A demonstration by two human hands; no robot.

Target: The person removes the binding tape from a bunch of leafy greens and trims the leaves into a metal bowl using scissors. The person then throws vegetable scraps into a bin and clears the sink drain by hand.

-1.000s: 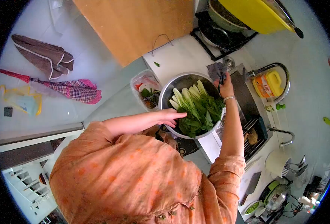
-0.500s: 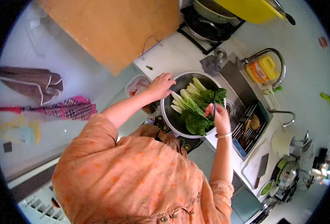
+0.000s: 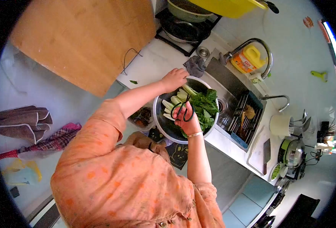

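A large metal basin (image 3: 157, 123) holds leafy greens (image 3: 206, 104) with pale stalks toward its left side. My left hand (image 3: 175, 79) is closed on the basin's upper rim. Over the middle of the basin, my right hand (image 3: 187, 118) has black-handled scissors (image 3: 182, 108) in its fingers, with the palm partly turned up. The scissors' blades are hard to make out against the greens. A bracelet sits on my right wrist.
Right of the basin is a sink (image 3: 225, 102) with a rack (image 3: 246, 119) holding a brush. A knife (image 3: 267, 152) lies on a white board beyond it. A stove with a pan (image 3: 181, 30), a wooden board (image 3: 88, 38) and a yellow jug (image 3: 248, 59) stand farther up.
My right hand has moved left from the basin's right side to over its middle, turning the scissors. My left hand stays at the rim. The whole view has shifted.
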